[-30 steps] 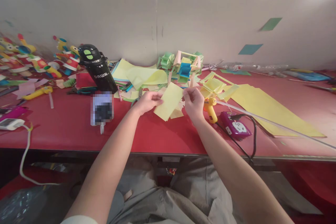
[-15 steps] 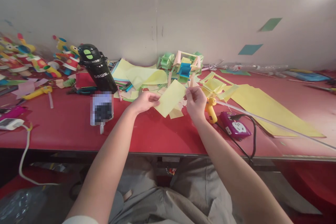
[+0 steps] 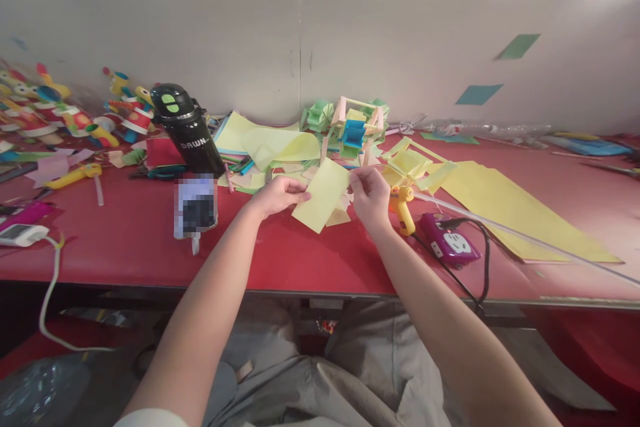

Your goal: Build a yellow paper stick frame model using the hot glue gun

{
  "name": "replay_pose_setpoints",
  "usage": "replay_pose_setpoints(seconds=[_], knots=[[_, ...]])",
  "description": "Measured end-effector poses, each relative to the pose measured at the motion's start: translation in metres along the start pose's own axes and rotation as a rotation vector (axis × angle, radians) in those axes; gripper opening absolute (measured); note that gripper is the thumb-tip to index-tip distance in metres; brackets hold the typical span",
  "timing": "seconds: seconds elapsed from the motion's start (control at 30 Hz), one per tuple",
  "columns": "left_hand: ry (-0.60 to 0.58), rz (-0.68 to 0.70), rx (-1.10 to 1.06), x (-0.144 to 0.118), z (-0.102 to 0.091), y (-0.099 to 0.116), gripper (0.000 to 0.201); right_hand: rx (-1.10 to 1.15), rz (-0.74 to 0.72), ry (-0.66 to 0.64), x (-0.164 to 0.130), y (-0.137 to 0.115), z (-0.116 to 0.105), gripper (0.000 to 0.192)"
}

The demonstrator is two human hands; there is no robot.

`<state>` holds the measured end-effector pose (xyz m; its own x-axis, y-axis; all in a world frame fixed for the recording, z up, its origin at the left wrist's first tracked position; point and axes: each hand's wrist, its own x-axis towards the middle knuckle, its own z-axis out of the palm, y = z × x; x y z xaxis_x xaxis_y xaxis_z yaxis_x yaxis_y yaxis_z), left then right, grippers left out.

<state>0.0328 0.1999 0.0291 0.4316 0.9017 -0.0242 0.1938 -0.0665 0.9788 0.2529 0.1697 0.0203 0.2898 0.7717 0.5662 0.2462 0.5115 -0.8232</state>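
A small rectangle of pale yellow paper point(image 3: 321, 196) is held tilted above the red table, between my two hands. My left hand point(image 3: 281, 196) pinches its left edge, thumb on top. At its upper right edge, the thumb and fingers of my right hand point(image 3: 370, 195) are closed on the paper. Beyond it stands a craft model of paper and wooden sticks point(image 3: 355, 121) with a blue folded-paper part at the front. Cut paper scraps point(image 3: 339, 215) lie under the held piece. Just right of my right hand is a yellow glue gun point(image 3: 402, 209).
A purple power strip point(image 3: 453, 240) with a black cable and a long clear tube lie at right, by large yellow sheets point(image 3: 520, 220). Left are a black bottle point(image 3: 186, 130), a phone on a stand point(image 3: 195, 208) and another yellow glue gun point(image 3: 73, 175). A white partition point(image 3: 200, 40) rises behind.
The yellow paper has turned a little between my hands, its upper corner now lower and more to the left. Both hands keep their hold in nearly the same place.
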Motion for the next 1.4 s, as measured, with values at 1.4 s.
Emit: replay_pose_setpoints(seconds=[1.4], knots=[[0.308,0.141,-0.026,0.005,0.022,0.008,0.031,0.063,0.074,-0.331,-0.006,0.001,0.005,0.017]])
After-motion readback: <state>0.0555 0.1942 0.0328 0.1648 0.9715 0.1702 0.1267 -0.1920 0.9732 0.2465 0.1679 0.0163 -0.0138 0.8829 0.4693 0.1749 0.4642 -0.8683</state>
